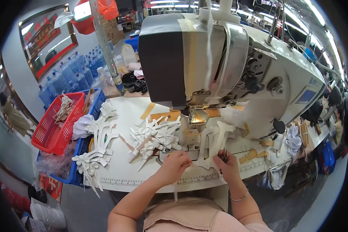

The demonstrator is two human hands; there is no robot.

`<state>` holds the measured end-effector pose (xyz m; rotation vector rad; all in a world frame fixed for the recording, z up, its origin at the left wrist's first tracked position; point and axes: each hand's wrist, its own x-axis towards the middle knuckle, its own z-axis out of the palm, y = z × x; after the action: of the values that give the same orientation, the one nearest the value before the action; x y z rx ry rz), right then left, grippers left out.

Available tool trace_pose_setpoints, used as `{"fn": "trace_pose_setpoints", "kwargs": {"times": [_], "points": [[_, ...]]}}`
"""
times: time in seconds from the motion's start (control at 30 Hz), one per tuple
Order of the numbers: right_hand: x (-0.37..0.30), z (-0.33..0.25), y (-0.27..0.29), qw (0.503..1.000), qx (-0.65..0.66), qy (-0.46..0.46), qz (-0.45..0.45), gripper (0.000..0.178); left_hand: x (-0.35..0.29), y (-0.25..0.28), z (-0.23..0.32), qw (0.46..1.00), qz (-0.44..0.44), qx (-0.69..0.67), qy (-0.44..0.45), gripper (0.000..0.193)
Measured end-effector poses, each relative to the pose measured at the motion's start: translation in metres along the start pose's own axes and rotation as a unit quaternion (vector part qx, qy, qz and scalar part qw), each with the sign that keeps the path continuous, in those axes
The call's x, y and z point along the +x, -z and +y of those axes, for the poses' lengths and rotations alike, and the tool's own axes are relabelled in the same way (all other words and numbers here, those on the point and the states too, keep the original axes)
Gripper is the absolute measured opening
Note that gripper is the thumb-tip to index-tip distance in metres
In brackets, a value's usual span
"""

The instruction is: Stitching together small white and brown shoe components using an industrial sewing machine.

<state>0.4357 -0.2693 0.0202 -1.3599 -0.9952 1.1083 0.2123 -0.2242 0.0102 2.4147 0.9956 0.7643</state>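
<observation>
My left hand is closed in front of the sewing machine, its thumb and finger pinched together. What the pinch holds is too small to tell. A narrow white strip hangs below this hand, over the table's front edge. My right hand is closed around a small dark tool that looks like thread snips. Beside its fingers lie white cut-out pieces with long arms, right of the needle area. A pile of white flower-shaped straps sits left of the machine.
More white straps lie at the table's left edge, partly over a blue crate. A red basket rests on that crate. A ruler strip runs along the front edge. Tan scraps and grey-white cloth lie to the right.
</observation>
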Motion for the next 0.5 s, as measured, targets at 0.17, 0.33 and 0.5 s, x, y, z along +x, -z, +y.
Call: {"fn": "trace_pose_setpoints", "kwargs": {"times": [0.17, 0.33, 0.5], "points": [[0.0, 0.001, -0.007, 1.0, 0.003, 0.015, -0.024, 0.007, 0.009, 0.004, 0.02, 0.974, -0.004, -0.217, 0.066, 0.011], [-0.002, -0.002, -0.014, 0.999, 0.002, 0.043, -0.026, 0.008, 0.01, 0.008, 0.026, 0.949, -0.007, -0.262, 0.173, 0.016], [-0.007, -0.016, -0.022, 0.998, 0.01, 0.053, -0.04, 0.008, 0.011, 0.01, 0.027, 0.933, -0.014, -0.287, 0.215, 0.018]]}}
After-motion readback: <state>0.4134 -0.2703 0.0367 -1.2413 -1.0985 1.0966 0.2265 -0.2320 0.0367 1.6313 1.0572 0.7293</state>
